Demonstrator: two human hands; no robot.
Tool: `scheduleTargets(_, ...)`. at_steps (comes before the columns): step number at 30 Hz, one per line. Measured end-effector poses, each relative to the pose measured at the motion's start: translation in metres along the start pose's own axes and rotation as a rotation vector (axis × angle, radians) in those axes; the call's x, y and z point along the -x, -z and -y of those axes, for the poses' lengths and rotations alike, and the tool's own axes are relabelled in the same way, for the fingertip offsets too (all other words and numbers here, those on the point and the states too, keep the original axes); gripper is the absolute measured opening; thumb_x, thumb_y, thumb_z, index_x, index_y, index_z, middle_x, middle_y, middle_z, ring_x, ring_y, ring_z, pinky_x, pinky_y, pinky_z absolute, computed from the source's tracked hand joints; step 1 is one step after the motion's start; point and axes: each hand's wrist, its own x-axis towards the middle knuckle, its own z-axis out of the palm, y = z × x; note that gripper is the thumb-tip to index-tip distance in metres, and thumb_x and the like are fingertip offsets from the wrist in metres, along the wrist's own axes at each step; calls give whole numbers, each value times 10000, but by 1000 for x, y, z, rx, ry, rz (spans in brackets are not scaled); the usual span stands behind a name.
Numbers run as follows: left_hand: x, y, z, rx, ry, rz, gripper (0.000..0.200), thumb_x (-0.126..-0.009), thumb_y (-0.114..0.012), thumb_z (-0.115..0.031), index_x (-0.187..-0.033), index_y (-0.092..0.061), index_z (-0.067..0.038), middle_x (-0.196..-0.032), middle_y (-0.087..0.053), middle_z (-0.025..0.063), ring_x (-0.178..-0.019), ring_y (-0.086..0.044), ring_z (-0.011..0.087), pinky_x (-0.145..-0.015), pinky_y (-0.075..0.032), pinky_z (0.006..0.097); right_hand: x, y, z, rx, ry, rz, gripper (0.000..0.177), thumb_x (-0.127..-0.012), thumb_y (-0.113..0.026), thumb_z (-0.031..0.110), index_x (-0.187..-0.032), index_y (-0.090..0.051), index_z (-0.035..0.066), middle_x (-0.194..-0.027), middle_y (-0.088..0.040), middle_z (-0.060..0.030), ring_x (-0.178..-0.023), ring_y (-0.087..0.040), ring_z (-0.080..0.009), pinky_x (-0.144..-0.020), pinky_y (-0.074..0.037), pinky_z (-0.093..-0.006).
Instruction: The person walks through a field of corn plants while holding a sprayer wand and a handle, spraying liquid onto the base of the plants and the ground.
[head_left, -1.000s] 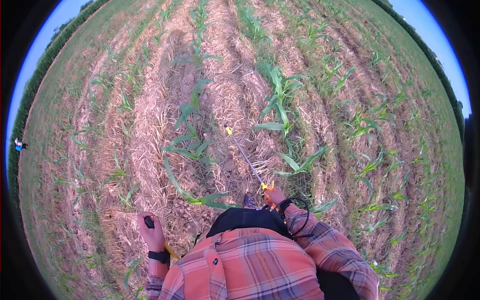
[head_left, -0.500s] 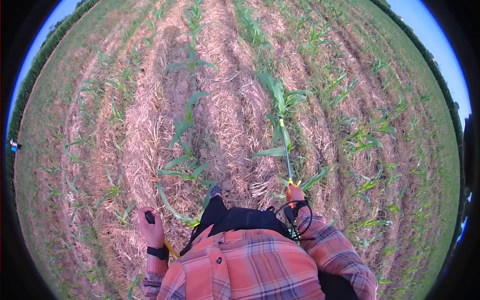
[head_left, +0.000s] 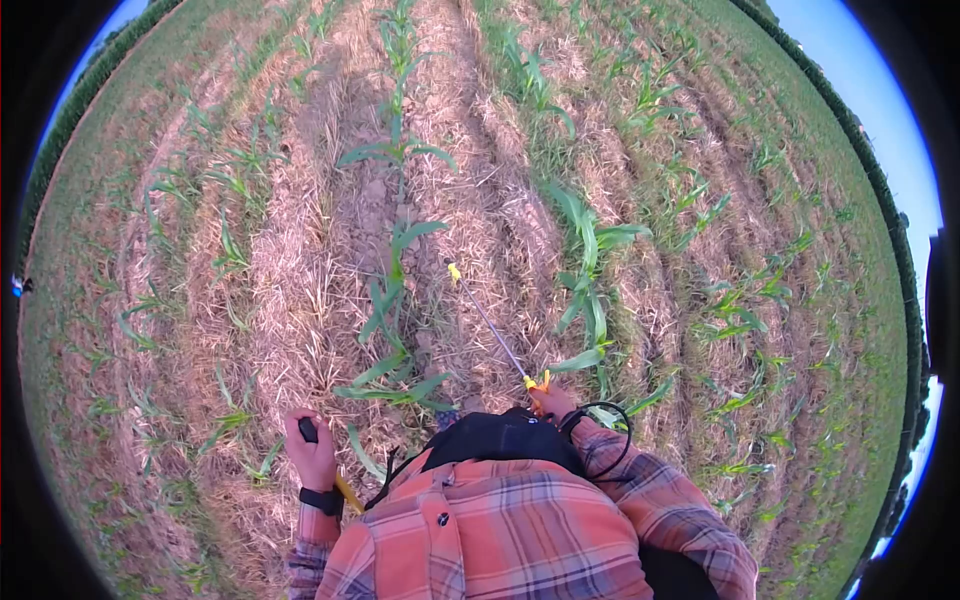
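Straw-strewn field, young corn in rows. The spray wand runs from my right hand, clenched round its near end, forward and to the left. Its yellow nozzle ends near the left-row corn plant, farther from the right-row corn plant. My left hand grasps a black lever by my hip.

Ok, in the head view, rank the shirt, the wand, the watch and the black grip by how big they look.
1. The shirt, largest, though nearest the camera.
2. The wand, long but thin, held in the right hand.
3. The watch and the black grip in the left hand look alike; not ranked.
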Motion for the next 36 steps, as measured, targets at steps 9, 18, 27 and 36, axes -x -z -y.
scheduleTargets(9, -55, -16, 19, 64, 57, 16, 181, -703, -477, 43, -830, -413, -69, -607, -332, -35, -489, -313, 33, -425, -259, 176, -11, -28, 96, 87, 92, 403, 238, -771, -527, 287, -786, -470, 57, -598, -495, -1, -479, -442, -62, -425, -354, -191)
scheduleTargets(18, -120, -70, -12, -60, -60, -69, 178, -695, -452, 43, -837, -430, -62, -592, -333, -35, -456, -313, 33, -393, -252, 179, -110, 6, 137, -7, 182, 351, 283, -758, -543, 305, -814, -493, 32, -611, -513, -20, -523, -480, -83, -452, -358, -197)
scheduleTargets(27, -190, -167, -78, -166, -126, 10, 172, -703, -473, 39, -836, -438, -65, -653, -359, -27, -554, -320, 43, -491, -276, 170, -181, 105, 159, -269, 55, 27, 252, -787, -496, 275, -843, -444, 35, -565, -512, -59, -379, -449, -108, -314, -327, -220)
scheduleTargets(36, -237, -211, -98, -127, -19, 34, 144, -689, -491, 14, -810, -442, -48, -609, -355, -24, -542, -327, 60, -486, -287, 200, -213, 185, 176, -652, -4, -178, 216, -781, -480, 281, -825, -409, 83, -578, -469, -63, -370, -396, -112, -337, -324, -250)
